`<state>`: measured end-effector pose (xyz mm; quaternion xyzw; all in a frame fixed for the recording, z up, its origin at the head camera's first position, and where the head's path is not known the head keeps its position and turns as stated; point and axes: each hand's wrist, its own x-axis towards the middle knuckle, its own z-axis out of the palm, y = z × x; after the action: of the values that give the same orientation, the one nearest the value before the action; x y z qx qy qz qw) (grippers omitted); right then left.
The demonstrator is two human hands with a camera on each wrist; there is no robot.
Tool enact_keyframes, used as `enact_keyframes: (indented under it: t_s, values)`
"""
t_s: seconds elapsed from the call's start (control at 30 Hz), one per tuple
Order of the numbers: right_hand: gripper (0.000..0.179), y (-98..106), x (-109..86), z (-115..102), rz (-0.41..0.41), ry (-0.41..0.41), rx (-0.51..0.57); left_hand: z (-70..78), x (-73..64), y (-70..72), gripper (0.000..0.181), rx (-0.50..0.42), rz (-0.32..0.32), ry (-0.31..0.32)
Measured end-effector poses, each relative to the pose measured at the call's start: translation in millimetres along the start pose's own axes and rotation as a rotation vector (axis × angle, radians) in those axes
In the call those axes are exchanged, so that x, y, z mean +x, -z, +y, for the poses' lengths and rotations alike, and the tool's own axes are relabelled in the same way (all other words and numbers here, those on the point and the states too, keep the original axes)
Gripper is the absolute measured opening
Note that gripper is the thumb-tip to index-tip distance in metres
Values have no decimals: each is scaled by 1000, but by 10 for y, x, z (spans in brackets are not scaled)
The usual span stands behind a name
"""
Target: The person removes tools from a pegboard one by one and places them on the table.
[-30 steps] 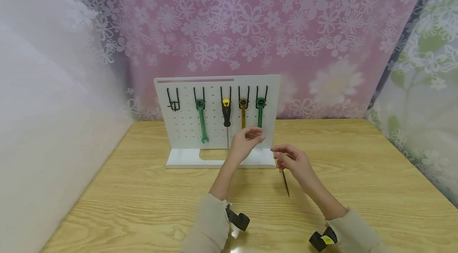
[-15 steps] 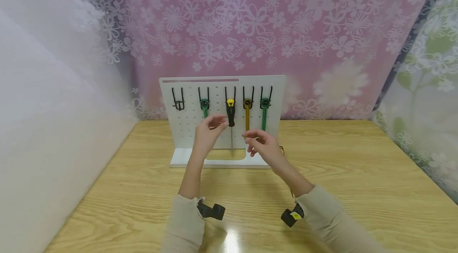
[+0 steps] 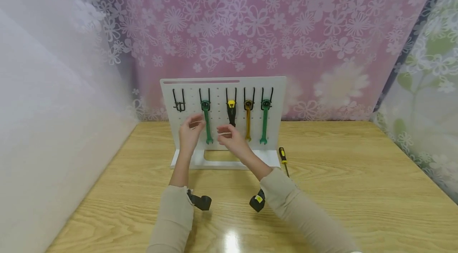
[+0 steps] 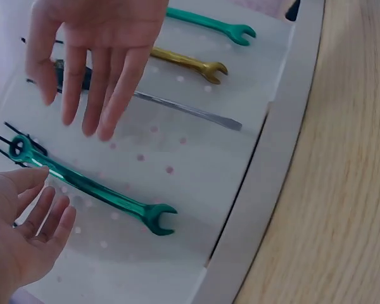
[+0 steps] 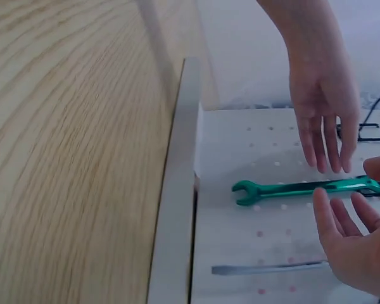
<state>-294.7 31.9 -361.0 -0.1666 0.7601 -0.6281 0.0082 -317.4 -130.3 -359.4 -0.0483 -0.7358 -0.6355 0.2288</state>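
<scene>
My left hand (image 3: 189, 135) is just left of a green wrench (image 3: 207, 125), which hangs on a pegboard (image 3: 222, 80). To that wrench's right is my right hand (image 3: 234, 141), overlapping the shaft of a hanging yellow-and-black screwdriver (image 3: 231, 113). Both hands hold nothing, fingers relaxed and slightly bent. In the left wrist view the left fingertips lie close to the green wrench (image 4: 101, 193); contact cannot be told. From the right wrist view, the two hands flank the wrench (image 5: 297, 189) on opposite sides.
A gold wrench (image 3: 248, 123) and another green wrench (image 3: 264, 123) hang further right. The leftmost hook (image 3: 179, 106) bears no tool. A second yellow-and-black screwdriver (image 3: 283, 155) lies on the wooden table (image 3: 340, 173), right of the board.
Both hands have moved left across the board, from its right side to around the left green wrench. The screwdriver lying on the table, earlier behind the right hand and arm, now shows its handle.
</scene>
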Motion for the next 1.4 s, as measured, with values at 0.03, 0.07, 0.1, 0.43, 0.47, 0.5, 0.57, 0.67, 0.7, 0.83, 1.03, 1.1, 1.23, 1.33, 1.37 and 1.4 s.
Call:
enact_keyframes:
  t_s: [0.03,0.07,0.1,0.43,0.47,0.5,0.57,0.67,0.7,0.83,1.03,1.1,1.23,1.33,1.37,1.4]
  values:
    - [35,-44,34,22,-2,-13,-19,-35,11,-6,25,-5,1,0]
    - [37,-85,63,42,-4,-27,-42,-71,21,-12,25,-10,2,-1]
    - [39,-123,90,61,-7,-40,-59,-102,29,-21,25,-13,3,-2]
    - [42,-313,287,226,-9,-7,-90,-163,65,-125,23,-6,24,-13]
    - [41,-317,293,244,-3,0,-102,-154,60,-130,23,-4,26,-3]
    - [38,-319,292,257,1,11,-113,-150,56,-135,23,-5,28,9]
    - [34,-318,280,284,11,45,-137,-139,49,-142,23,-13,31,27]
    - [29,-313,256,317,20,84,-164,-123,34,-139,26,-44,27,51]
    - [28,-309,248,330,22,95,-171,-116,30,-137,26,-56,24,58]
    - [26,-296,234,387,26,122,-183,-79,5,-114,29,-87,-5,70]
    - [25,-298,171,394,15,156,-161,-43,-27,-74,30,-105,-39,87]
    - [24,-298,145,379,8,166,-162,-31,-39,-58,31,-119,-45,96]
    - [23,-292,102,346,-4,165,-166,2,-66,-30,31,-139,-58,108]
    - [24,-281,65,316,-14,154,-161,35,-92,-19,31,-138,-64,107]
    - [24,-277,53,308,-16,152,-161,45,-101,-16,31,-138,-66,103]
    - [24,-273,42,300,-19,154,-160,56,-111,-14,31,-135,-68,99]
